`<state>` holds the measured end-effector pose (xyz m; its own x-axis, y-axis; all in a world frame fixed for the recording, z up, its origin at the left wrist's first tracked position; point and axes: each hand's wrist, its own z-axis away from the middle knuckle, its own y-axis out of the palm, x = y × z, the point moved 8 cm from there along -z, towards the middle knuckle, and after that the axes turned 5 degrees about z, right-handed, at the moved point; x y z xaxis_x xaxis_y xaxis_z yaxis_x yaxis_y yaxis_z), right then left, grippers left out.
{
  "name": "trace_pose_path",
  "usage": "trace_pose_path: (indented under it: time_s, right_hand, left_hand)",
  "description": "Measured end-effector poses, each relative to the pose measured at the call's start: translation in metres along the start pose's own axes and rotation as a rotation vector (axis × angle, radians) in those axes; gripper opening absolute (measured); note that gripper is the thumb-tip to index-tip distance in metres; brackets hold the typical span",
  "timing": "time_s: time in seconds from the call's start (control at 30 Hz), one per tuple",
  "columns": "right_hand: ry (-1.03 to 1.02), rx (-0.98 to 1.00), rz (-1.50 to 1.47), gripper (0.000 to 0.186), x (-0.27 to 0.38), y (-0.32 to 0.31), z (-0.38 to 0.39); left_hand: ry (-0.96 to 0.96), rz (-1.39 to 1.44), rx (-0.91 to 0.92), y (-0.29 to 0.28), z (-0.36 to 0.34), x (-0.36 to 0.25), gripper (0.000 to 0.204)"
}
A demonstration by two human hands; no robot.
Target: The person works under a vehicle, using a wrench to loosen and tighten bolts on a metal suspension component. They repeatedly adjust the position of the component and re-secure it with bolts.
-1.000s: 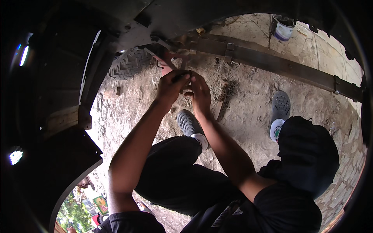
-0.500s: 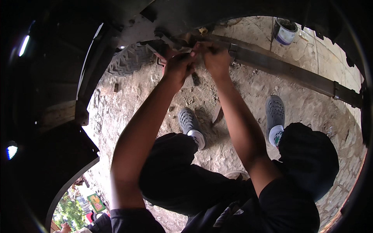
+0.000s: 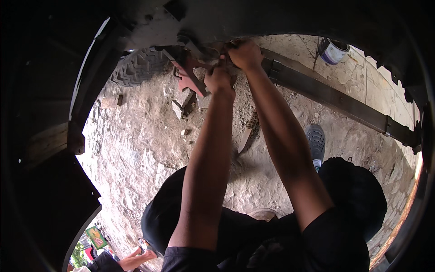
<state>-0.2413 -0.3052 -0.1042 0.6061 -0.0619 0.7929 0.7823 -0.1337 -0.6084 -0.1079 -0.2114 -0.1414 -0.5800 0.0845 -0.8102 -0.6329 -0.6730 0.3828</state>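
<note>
Both my arms reach up to the dark metal underside of a vehicle. My right hand is closed in a fist against a part below its edge; the fingertips and whatever they grip are hidden. Just left of it and slightly nearer, my left hand has its fingers curled, with the index finger pointing up at the same spot. What it holds, if anything, cannot be made out. A red metal stand is close beside my left hand. From near my right hand a long dark metal beam runs off to the right.
A treaded tyre lies behind the stand. Broken stone pieces and a pointed flat strip lie on the rough ground. A paint tin stands at the far right. Another person's leg shows at lower left.
My left hand has moved right and nearer, off the red stand, which now shows more. My right hand has closed into a fist higher up. The view has shifted.
</note>
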Motion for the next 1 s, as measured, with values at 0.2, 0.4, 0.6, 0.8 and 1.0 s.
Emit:
trace_pose_path:
  time_s: [0.2, 0.4, 0.6, 0.8, 1.0]
  right_hand:
    - [0.035, 0.188, 0.105, 0.054, -0.032, 0.031, -0.053]
    - [-0.132, 0.263, -0.064, 0.046, -0.018, 0.030, -0.034]
    - [0.155, 0.109, 0.071, 0.041, 0.007, -0.009, 0.010]
    - [0.133, 0.060, 0.062, 0.037, 0.005, -0.017, 0.007]
    - [0.016, 0.128, 0.049, 0.041, 0.002, -0.005, 0.011]
  left_hand:
    - [0.077, -0.261, 0.041, 0.020, -0.001, -0.021, 0.037]
    - [-0.035, -0.013, 0.315, 0.021, 0.001, -0.022, 0.045]
    - [0.134, -0.222, -0.001, 0.008, -0.018, -0.022, 0.040]
    - [0.149, -0.036, 0.211, 0.021, -0.009, -0.012, 0.041]
    - [0.060, 0.127, 0.315, 0.017, -0.008, -0.006, 0.038]
